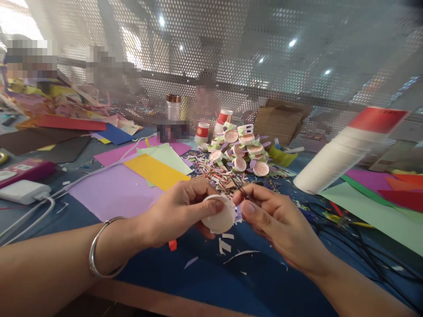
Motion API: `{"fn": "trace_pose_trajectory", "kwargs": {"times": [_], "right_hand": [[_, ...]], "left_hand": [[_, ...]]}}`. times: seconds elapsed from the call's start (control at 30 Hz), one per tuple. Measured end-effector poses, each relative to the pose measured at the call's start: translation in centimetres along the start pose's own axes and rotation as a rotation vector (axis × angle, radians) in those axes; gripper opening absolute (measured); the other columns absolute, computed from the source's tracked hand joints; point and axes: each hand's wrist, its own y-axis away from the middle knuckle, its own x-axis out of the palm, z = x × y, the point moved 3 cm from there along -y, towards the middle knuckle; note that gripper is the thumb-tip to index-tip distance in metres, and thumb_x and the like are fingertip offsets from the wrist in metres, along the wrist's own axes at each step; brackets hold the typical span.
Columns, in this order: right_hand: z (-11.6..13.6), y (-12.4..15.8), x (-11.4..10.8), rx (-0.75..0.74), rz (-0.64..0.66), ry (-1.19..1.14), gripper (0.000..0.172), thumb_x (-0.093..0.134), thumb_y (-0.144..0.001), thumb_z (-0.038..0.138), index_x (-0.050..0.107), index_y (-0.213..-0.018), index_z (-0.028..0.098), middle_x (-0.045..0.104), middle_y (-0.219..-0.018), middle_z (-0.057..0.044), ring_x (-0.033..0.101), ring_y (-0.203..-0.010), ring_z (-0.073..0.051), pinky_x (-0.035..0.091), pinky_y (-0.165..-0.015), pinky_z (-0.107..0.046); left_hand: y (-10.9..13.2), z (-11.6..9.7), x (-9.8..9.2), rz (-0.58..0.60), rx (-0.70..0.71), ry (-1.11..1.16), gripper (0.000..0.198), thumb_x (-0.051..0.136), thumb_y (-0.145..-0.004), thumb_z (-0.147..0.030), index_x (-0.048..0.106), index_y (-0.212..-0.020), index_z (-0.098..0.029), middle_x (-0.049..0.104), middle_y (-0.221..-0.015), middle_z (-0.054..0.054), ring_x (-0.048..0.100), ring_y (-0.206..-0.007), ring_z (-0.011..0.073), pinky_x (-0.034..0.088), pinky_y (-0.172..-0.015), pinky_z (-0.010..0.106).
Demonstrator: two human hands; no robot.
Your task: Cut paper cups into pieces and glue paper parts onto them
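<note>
My left hand [185, 209] is closed on a round white paper cup base [220, 220], with the thumb pressed across its face. Between the thumb and fingers of my right hand [271, 218] is a thin dark pointed tool [243, 190]; its exact kind cannot be made out. The tool's tip points up and away, just beside the cup base. Behind both hands lies a heap of paper scraps [220, 169]. Beyond it is a pile of cut cup bases [239, 164] with pale green and purple paper strips.
A tall leaning stack of paper cups [340, 154] stands at right, near black cables [357, 246]. Purple paper [112, 191] and a yellow sheet [155, 171] lie at left, with a white adapter [24, 192] and cords. A perforated metal screen [231, 48] rises behind.
</note>
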Motion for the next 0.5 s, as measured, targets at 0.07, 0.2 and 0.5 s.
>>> {"fn": "trace_pose_trajectory", "kwargs": {"times": [0.07,0.2,0.5], "right_hand": [[0.2,0.0,-0.09,-0.027,-0.003,0.045,0.026,0.057,-0.099,0.048,0.06,-0.096,0.022,0.038,-0.063,0.008,0.022,-0.048,-0.006,0.022,-0.044,-0.022],[0.8,-0.07,0.0,-0.047,-0.042,0.227,0.026,0.057,-0.099,0.046,0.061,-0.096,0.021,0.055,-0.073,0.004,0.042,-0.058,-0.008,0.038,-0.056,-0.021],[0.79,0.08,0.16,-0.072,-0.048,0.402,0.025,0.057,-0.098,0.046,0.062,-0.1,0.021,0.065,-0.084,0.0,0.058,-0.073,-0.013,0.045,-0.064,-0.024]], "left_hand": [[-0.11,0.33,-0.34,-0.038,0.023,0.036,0.018,0.067,-0.09,-0.028,0.066,-0.088,-0.01,0.069,-0.077,0.004,0.066,-0.068,0.0112,0.06,-0.055,0.018],[-0.13,0.52,-0.79,-0.06,0.09,0.07,0.021,0.068,-0.091,-0.032,0.068,-0.09,-0.011,0.069,-0.08,0.004,0.066,-0.069,0.0107,0.059,-0.057,0.017],[0.22,0.18,-0.3,-0.007,0.16,0.032,0.018,0.067,-0.091,-0.028,0.065,-0.083,-0.012,0.067,-0.073,0.001,0.063,-0.064,0.0068,0.055,-0.059,0.014]]}}
